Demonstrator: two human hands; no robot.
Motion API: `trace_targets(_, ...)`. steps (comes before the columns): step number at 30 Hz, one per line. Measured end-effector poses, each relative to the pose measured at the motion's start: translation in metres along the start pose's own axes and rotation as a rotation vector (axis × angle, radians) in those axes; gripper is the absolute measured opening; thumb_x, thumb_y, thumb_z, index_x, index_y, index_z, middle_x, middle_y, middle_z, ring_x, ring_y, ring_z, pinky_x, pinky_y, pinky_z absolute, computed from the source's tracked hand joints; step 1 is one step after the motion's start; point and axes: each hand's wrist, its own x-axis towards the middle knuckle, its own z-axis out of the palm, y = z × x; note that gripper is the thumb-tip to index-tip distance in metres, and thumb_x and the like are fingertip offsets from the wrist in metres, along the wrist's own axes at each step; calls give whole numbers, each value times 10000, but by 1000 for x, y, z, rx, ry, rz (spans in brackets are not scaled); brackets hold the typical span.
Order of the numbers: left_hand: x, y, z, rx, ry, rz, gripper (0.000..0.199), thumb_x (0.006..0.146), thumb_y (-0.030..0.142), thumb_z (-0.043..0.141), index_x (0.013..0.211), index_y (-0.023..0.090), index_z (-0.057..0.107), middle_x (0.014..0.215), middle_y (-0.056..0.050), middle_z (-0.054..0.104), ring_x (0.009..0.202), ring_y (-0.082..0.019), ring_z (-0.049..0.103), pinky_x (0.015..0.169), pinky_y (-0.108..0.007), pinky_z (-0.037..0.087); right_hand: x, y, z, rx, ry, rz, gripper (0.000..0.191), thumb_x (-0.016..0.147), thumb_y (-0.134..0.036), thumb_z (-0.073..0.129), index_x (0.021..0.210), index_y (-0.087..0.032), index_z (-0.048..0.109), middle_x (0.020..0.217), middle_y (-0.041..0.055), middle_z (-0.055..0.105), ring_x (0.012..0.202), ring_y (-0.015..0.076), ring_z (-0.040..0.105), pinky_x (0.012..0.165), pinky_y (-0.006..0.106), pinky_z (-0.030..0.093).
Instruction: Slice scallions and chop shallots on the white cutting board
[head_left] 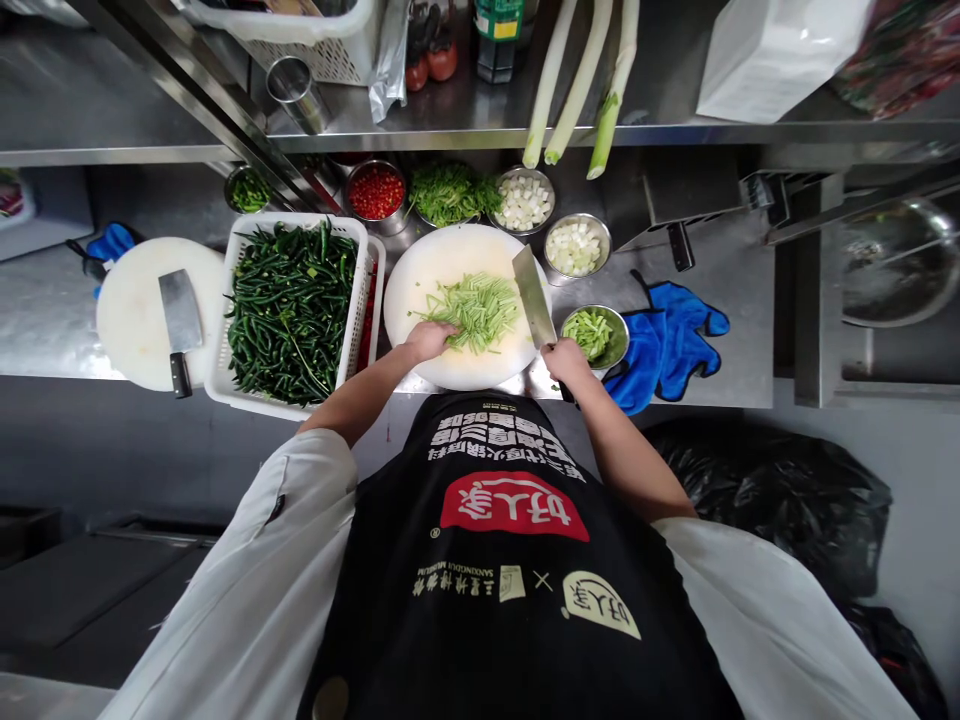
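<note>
A pile of cut pale-green vegetable strips lies on the round white cutting board. My left hand touches the pile's lower left edge; its fingertips are partly hidden among the strips. My right hand is closed round the handle of a cleaver, whose blade stretches over the board's right side, apart from the pile. Just right of my right hand, a metal bowl holds similar cut green pieces.
Left stands a white basket of green chillies, then a second board with another cleaver. Behind are bowls of red chillies, herbs and white pieces. Blue gloves lie right; leeks overhang the shelf.
</note>
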Motion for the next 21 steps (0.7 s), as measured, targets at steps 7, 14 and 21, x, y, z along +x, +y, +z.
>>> trace_targets(7,8,7,-7,16,-41,7,541,927,122,649,1433,285,752,1527,-64,682,1366,-291,656,1163,-377,487,0,0,0,-13,7,7,376,1083,-400,582,1027,-76,763,552,97,676,540,224,703,605,270,520)
trace_targets(14,9,8,-10,50,-87,5,552,925,82,614,1432,260,743,1541,-76,669,1386,-290,643,1151,-356,483,0,-1,0,-16,14,5,376,1081,-400,583,1059,-70,762,577,107,698,556,227,714,590,266,509)
trace_targets(21,-1,-11,-18,-204,130,-100,314,1007,383,634,1174,159,778,1117,-120,792,1009,-267,736,941,-322,546,2,1,1,-18,18,4,377,1074,-391,596,1026,-66,782,579,113,702,571,230,720,620,272,525)
